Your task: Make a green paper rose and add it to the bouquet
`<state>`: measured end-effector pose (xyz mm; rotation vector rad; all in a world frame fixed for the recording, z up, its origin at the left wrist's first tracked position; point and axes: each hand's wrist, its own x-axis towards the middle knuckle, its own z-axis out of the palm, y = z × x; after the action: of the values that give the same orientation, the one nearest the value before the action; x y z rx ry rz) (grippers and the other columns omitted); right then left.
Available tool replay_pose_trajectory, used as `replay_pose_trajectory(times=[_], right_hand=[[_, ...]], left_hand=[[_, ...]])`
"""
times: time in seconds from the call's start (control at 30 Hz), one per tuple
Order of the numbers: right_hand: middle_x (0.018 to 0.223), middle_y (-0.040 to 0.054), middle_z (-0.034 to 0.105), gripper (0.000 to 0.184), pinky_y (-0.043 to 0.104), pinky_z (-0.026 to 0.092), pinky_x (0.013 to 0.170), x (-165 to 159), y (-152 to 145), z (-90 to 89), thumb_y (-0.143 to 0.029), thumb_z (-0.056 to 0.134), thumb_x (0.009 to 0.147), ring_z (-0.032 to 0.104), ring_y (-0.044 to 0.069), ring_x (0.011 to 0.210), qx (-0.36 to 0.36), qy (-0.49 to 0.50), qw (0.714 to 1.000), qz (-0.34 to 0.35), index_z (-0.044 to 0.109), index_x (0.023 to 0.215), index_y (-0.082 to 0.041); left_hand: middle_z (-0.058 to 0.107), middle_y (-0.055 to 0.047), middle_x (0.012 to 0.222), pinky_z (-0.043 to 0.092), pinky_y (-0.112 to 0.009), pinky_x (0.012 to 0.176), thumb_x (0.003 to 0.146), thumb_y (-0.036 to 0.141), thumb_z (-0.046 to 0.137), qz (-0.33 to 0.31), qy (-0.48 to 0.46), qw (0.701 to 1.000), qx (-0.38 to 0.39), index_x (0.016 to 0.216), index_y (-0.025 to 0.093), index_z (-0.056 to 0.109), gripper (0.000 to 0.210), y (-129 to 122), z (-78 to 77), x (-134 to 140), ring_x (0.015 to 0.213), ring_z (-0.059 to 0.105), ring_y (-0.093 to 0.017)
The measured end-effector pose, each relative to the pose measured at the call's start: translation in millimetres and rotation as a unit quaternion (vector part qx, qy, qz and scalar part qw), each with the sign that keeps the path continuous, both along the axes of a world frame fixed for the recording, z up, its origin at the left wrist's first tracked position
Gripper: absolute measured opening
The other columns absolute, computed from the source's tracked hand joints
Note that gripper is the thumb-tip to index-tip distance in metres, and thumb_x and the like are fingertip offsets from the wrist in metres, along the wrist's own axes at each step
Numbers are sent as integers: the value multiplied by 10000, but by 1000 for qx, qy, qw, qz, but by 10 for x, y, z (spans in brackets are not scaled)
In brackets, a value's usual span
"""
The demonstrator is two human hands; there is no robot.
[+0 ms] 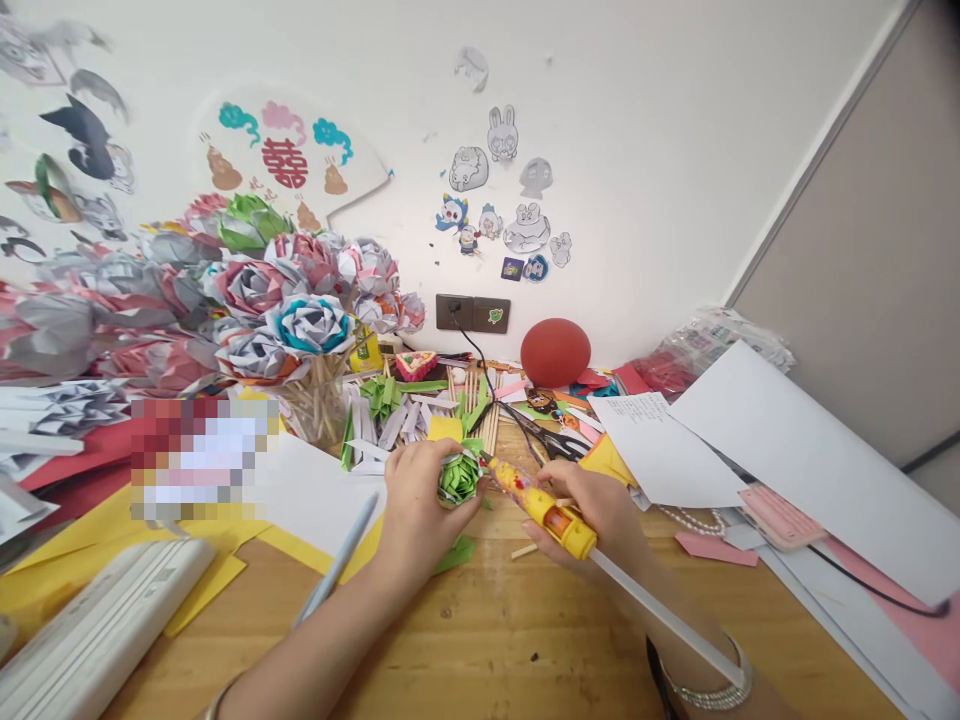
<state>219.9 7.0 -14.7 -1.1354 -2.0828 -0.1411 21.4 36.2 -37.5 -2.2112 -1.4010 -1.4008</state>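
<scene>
Bracelet point(705, 697) at five o'clock, the right hand point(600, 505) grips a glue gun point(519, 488), nozzle point(491, 463) near the flower point(459, 480), which the left hand point(416, 490) holds at the gun's ten o'clock. Gluing, I'd say; the next move calls for steady aim.

Mostly matt paper over smooth, softly shining wood.
Looks like crisply folded matt paper in the green flower point(459, 480) and the bunched blooms point(311, 322), flat smooth paper in the large white sheet point(817, 450). Gleams as hard yellow plastic on the glue gun point(536, 498), turns milky and smooth on the glue stick point(667, 615). Catches a soft sheen along the wood grain of the tabletop point(450, 650). Reads as smooth, rubbery satin on the red balloon point(556, 352), pale moulded plastic on the power strip point(112, 630), crinkled glossy film on the clear bag point(739, 338), pearly gloss on the bead string point(690, 522) and sparkling metal on the bracelet point(701, 697).
</scene>
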Motion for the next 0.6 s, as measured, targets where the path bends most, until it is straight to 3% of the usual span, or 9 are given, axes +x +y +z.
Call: replay_pose_trajectory(times=[0.17, 0.27, 0.37, 0.47, 0.6], right_hand=[[630, 14, 639, 283, 248, 353, 513, 46, 54, -35, -418, 547, 738, 590, 181, 556, 9, -69, 996, -48, 570, 897, -186], [685, 37, 645, 321, 266, 346, 536, 49, 117, -89, -393, 547, 768, 600, 212, 621, -35, -130, 985, -106, 567, 999, -171], [771, 61, 649, 325, 271, 348, 567, 26, 174, -134, -264, 536, 786, 600, 221, 694, -93, -175, 969, -148, 531, 1090, -147], [944, 81, 619, 363, 265, 360, 621, 7, 204, -157, -139, 519, 767, 589, 213, 808, -144, -177, 959, -167, 506, 1130, -153], [1012, 61, 550, 429, 256, 361, 632, 41, 188, -121, -133, 544, 731, 569, 202, 837, -214, -133, 958, -137, 502, 1150, -217]], left_hand=[[610, -25, 846, 407, -387, 785, 740, 304, 624, 7, -18, 1000, 11, 955, 234, 470, 273, 10, -10, -2, 836, 561, -239], [605, -29, 864, 412, -386, 790, 744, 297, 628, 0, -24, 1000, 15, 958, 228, 468, 276, 9, -11, 0, 846, 556, -236], [597, -29, 879, 420, -378, 792, 747, 287, 628, -13, -33, 999, 12, 963, 225, 462, 279, -7, -4, 5, 853, 550, -230], [583, -31, 894, 428, -368, 783, 749, 296, 627, -32, -40, 999, -1, 974, 225, 455, 292, -38, 6, 21, 855, 540, -222], [567, -28, 894, 431, -354, 769, 740, 290, 630, -72, -45, 996, -14, 979, 224, 446, 309, -85, 18, 57, 849, 537, -212]])
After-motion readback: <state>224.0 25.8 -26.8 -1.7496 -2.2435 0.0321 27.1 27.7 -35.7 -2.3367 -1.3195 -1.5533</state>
